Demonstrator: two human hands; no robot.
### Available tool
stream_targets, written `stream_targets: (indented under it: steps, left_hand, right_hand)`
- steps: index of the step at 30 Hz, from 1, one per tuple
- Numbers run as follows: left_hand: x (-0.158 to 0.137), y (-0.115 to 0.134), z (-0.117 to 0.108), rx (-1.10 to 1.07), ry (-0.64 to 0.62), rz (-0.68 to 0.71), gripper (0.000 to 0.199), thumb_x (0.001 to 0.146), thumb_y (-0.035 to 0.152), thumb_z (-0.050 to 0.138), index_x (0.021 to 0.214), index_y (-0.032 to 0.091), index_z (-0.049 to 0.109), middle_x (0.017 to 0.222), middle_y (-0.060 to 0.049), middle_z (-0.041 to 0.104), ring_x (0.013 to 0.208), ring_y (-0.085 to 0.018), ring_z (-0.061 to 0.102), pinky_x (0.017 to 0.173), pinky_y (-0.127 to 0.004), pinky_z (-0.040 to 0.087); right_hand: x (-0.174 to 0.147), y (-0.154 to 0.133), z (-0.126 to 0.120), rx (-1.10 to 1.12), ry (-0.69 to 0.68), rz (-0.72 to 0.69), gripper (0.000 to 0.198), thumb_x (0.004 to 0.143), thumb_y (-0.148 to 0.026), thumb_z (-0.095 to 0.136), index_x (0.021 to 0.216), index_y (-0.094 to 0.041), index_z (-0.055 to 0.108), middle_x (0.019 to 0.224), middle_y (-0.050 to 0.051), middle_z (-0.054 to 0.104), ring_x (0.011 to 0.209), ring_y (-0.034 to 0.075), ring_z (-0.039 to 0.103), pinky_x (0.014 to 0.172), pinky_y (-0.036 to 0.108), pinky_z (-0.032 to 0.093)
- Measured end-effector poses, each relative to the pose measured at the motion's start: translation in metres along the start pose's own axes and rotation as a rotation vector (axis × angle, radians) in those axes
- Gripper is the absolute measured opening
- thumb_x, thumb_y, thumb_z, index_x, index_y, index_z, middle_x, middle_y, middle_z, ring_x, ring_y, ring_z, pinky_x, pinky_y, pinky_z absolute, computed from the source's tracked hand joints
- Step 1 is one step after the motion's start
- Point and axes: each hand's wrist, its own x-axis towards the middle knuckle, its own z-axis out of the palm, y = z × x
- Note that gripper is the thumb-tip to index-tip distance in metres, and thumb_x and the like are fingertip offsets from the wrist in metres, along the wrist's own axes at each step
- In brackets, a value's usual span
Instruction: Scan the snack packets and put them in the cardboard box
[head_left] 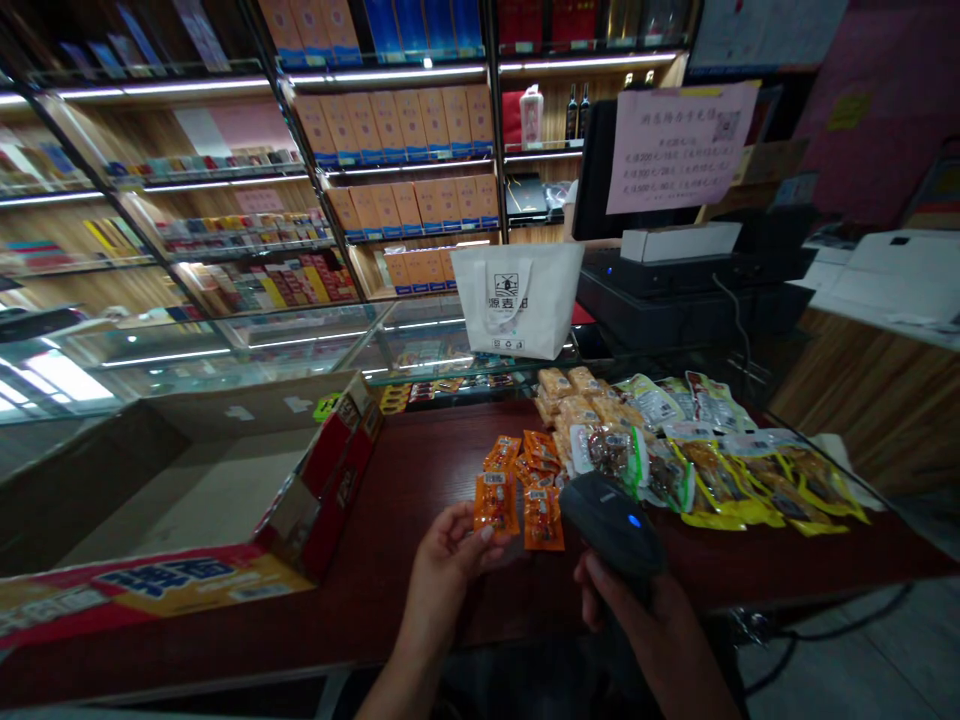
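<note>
Left hand [446,550] pinching an orange packet [495,503], right hand [637,610] gripping a scanner [611,520]

The left forearm is reaching up from the bottom edge of the view, slanting forward over the dark red counter [420,450]. Its hand is turning inward, with the thumb pressing on the packet's lower part and the fingers curling behind it. The packet is showing its printed face towards the person, just left of another orange packet [543,520] that is lying on the counter; more orange packets [538,450] are lying just beyond.

The right forearm is slanting in from the lower right, its hand closing around the handle of the dark scanner. Some of these fingers are hiding behind the handle. The scanner's head is pointing forward and to the left, and a blue light is glowing on it. Green-edged packs [611,455] are lying just beyond the scanner, while yellow-edged packs [750,480] are spreading to its right. A large open box [187,585] is standing left of the left hand.
</note>
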Motion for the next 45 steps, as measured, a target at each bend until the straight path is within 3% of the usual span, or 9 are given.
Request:
stream_targets:
  steps: [6, 12, 22, 45]
  left_hand:
    - [0.004, 0.007, 0.005, 0.062, 0.058, 0.1, 0.04, 0.056, 0.038, 0.09, 0.07, 0.018, 0.059, 0.072, -0.005, 0.076, 0.075, -0.023, 0.077, 0.071, -0.03, 0.062]
    - [0.005, 0.01, 0.019, 0.06, 0.013, 0.136, 0.035, 0.063, 0.04, 0.086, 0.078, 0.016, 0.066, 0.08, -0.008, 0.078, 0.082, -0.025, 0.077, 0.077, -0.032, 0.062]
    - [0.007, 0.009, 0.031, 0.01, -0.003, 0.141, 0.037, 0.062, 0.039, 0.088, 0.079, 0.015, 0.066, 0.08, -0.007, 0.078, 0.081, -0.023, 0.077, 0.077, -0.031, 0.062]
    - [0.001, 0.012, 0.027, 0.03, -0.003, 0.136, 0.034, 0.064, 0.039, 0.085, 0.082, 0.015, 0.069, 0.084, -0.008, 0.078, 0.082, -0.024, 0.077, 0.078, -0.032, 0.062]
  right_hand:
    - [0.005, -0.015, 0.012, 0.065, 0.036, -0.01, 0.047, 0.085, -0.064, 0.066, 0.075, -0.018, 0.069, 0.053, 0.001, 0.064, 0.052, 0.017, 0.06, 0.057, 0.027, 0.048]
    - [0.005, -0.03, 0.021, 0.091, -0.037, 0.002, 0.046, 0.086, -0.062, 0.067, 0.078, -0.016, 0.066, 0.052, 0.0, 0.065, 0.048, 0.014, 0.058, 0.052, 0.024, 0.046]
    - [0.011, -0.032, 0.022, 0.13, -0.031, 0.039, 0.049, 0.083, -0.064, 0.069, 0.075, -0.015, 0.065, 0.049, 0.0, 0.064, 0.043, 0.012, 0.057, 0.047, 0.021, 0.046]
    - [0.008, -0.03, 0.025, 0.056, -0.027, 0.039, 0.048, 0.083, -0.064, 0.067, 0.071, -0.018, 0.063, 0.046, -0.001, 0.062, 0.042, 0.013, 0.055, 0.047, 0.023, 0.044]
